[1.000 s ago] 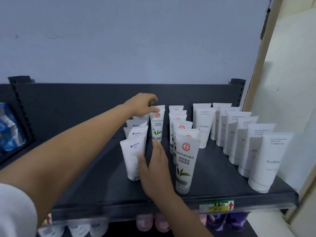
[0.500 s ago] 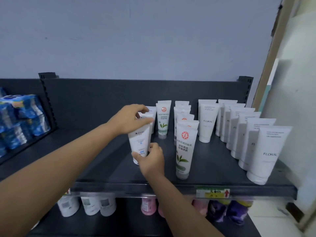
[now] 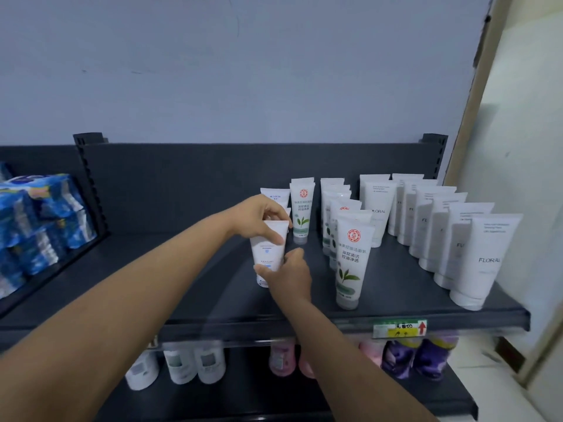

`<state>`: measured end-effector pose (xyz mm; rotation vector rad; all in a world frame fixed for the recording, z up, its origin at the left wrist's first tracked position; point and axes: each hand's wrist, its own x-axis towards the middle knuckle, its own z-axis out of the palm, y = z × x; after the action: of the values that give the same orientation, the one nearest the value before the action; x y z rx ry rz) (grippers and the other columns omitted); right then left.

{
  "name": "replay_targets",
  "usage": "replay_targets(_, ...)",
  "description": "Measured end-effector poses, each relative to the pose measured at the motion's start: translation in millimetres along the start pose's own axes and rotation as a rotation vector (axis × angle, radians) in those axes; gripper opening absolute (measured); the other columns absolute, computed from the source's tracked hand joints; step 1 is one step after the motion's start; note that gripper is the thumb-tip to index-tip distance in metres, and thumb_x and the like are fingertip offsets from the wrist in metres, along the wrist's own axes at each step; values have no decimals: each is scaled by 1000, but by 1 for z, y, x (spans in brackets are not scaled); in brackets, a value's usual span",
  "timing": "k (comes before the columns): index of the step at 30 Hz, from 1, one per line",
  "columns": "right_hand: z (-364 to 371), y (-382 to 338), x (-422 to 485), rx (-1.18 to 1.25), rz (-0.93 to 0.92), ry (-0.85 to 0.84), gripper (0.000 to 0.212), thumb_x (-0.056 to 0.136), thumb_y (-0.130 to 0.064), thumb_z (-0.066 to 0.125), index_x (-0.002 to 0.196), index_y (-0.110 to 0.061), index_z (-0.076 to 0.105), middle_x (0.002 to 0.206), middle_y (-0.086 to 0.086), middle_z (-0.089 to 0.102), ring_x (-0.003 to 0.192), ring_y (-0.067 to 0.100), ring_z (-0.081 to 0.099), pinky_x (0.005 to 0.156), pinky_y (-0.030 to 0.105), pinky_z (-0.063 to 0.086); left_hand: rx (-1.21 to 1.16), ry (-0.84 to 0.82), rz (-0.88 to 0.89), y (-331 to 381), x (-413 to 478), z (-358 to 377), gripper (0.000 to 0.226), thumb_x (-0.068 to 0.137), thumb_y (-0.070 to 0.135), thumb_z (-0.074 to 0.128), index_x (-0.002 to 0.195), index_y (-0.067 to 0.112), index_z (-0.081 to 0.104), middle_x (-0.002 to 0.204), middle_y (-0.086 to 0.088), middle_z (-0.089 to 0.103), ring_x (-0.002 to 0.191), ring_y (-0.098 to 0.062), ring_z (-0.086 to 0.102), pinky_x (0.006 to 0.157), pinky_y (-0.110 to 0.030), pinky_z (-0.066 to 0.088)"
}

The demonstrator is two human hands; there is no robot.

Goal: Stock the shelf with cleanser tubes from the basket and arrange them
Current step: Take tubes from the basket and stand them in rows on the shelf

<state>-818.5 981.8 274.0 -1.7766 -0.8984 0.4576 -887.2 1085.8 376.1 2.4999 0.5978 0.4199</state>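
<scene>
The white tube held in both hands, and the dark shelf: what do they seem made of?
The white tube looks like soft matt plastic: flat crimped top, printed label. The shelf seems painted metal, dull dark grey: thin folded front edge, slotted uprights; not certain.

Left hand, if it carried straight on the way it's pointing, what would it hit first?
Probably the green-leaf tube standing just beyond the left hand, past the blue-label tube it grips; depth is hard to judge.
</scene>
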Motion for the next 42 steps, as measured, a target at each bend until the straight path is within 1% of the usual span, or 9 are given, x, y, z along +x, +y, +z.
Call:
replay_targets(7,5,-4,2,66,-20,-23,47,74,-21,80,110,-8,52,111,9,63,93,23,61,73,37,53,-46,24,16,-5,-2,3,30,66,12,87,92,16,73,87,4,72,78,-7,65,75,-23,53)
replay_targets(12,-4,1,2,26,-67,5,45,75,-22,79,107,-8,51,111,8,63,91,19,56,74,32,47,-48,490,-33,-21,-1,-3,25,80,26,75,102,16,69,98,7,68,85,-9,61,79,-22,48)
replay_targets(16,-1,4,0,1,-80,17,44,75,-24,78,107,-11,51,111,6,64,99,24,62,81,40,53,124,363,-86,-46,6,-2,38,91,23,64,127,15,59,122,3,59,111,-14,55,98,-30,43)
replay_targets(22,0,12,1,24,-111,29,40,74,-25,80,101,-17,52,106,2,67,93,18,64,77,34,53,45,297,-29,-53,17,4,13,86,19,71,93,8,70,86,2,65,68,-5,53,66,-20,40)
replay_targets(27,2,18,3,61,-115,34,38,73,-27,79,99,-22,53,103,-3,67,91,13,64,78,32,54,-26,249,-23,-55,20,0,9,86,18,72,90,10,71,83,6,66,68,-6,55,70,-23,44)
replay_targets(31,4,21,4,59,-130,35,36,74,-29,79,99,-24,53,103,-6,66,92,11,63,79,30,53,-194,470,-67,-52,23,-6,19,88,31,69,96,14,71,94,7,70,83,-5,62,72,-15,45)
replay_targets(38,6,25,7,36,-150,56,39,72,-33,78,100,-26,52,104,-6,65,96,13,63,83,36,54,-149,586,-142,-50,16,-3,31,99,36,47,95,14,68,95,1,68,89,-14,58,77,-27,44)
replay_targets(40,5,24,6,33,-151,66,48,70,-37,79,107,-24,53,108,-6,63,100,14,62,84,37,54,-55,596,-157,-55,0,-3,31,98,42,46,99,19,68,98,5,66,93,-13,58,83,-29,44)
replay_targets(42,5,22,4,30,-168,104,72,68,-44,80,126,-18,47,122,-2,57,112,16,57,93,39,51,58,582,-193,-60,-23,-8,37,97,49,44,105,23,67,101,7,64,95,-12,58,87,-33,47)
